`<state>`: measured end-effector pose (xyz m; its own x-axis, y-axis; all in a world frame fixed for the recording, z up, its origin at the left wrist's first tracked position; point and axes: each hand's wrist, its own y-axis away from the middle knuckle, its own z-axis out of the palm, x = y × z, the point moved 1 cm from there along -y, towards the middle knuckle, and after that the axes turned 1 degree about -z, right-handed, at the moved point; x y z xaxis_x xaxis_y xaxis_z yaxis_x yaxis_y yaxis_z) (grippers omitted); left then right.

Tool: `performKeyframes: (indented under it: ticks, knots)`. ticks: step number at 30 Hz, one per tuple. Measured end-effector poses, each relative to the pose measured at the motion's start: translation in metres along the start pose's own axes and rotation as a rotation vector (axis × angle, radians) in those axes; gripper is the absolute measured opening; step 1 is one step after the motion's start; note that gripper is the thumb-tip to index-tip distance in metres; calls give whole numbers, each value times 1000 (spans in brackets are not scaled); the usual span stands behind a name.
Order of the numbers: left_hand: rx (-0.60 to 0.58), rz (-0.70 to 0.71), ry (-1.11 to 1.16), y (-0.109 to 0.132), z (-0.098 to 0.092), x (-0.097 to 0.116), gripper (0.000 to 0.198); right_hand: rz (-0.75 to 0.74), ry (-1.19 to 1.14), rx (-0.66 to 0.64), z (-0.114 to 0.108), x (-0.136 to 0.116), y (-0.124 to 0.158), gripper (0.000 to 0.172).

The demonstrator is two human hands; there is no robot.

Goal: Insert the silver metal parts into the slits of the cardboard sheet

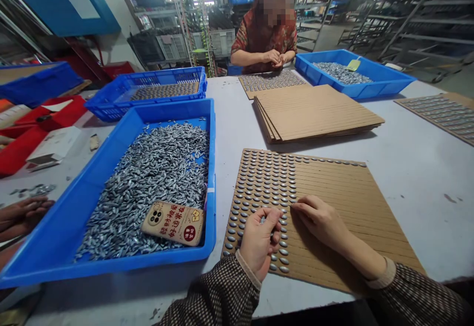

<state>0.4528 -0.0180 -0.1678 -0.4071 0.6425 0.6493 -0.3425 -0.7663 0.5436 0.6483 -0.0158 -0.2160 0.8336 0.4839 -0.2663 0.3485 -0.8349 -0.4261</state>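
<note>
I have the left hand (258, 242) curled closed over the near part of the filled rows, thumb against the fingers; a few grey pieces (263, 220) peek out of its grip. The right hand (321, 220) is palm down, its fingers bunched and narrow, the tips at the slotted cardboard sheet (344, 202); from my end I cannot tell whether a piece is pinched between them.

The sheet lies flat on the tabletop (418, 173), below both hands. Its left part carries columns of spindle-shaped pieces (266, 170), and one single row runs along the far edge. The right hand's tips sit just beside the right border of those columns, with bare slots under its palm and forearm. The left hand hides some of the columns from me.

To the left of the sheet, well apart from the right hand, I see a blue bin (212, 168) heaped with loose pieces (163, 153); a phone (173, 222) rests on the heap, at the bin's near right corner. Beyond the sheet is a stack of cardboard sheets (322, 111). Across from me, a co-worker's hands (276, 59) meet above another filled sheet (274, 81).
</note>
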Motion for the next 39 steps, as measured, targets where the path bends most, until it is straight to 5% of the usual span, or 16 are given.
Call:
performKeyframes:
  ticks: [7, 12, 20, 28, 32, 39]
  knots:
    - [-13, 1, -31, 0, 0, 0, 35, 30, -76, -11, -5, 0, -1, 24]
    - [-33, -5, -66, 1, 0, 0, 33, 213, -446, 17, -28, -25, -9, 18]
    - [-100, -52, -98, 3, 1, -3, 30, 322, -840, -133, -44, -52, -18, 12]
    - [11, 66, 423, -1, -9, 37, 9, 144, -342, 53, -21, -17, 5, 16]
    - [-70, -95, 405, -4, -10, 26, 12, 48, -148, 10, -6, -14, 11, 24]
    - [12, -41, 254, -1, -6, 14, 11, 21, -25, -36, -4, -16, 9, 24]
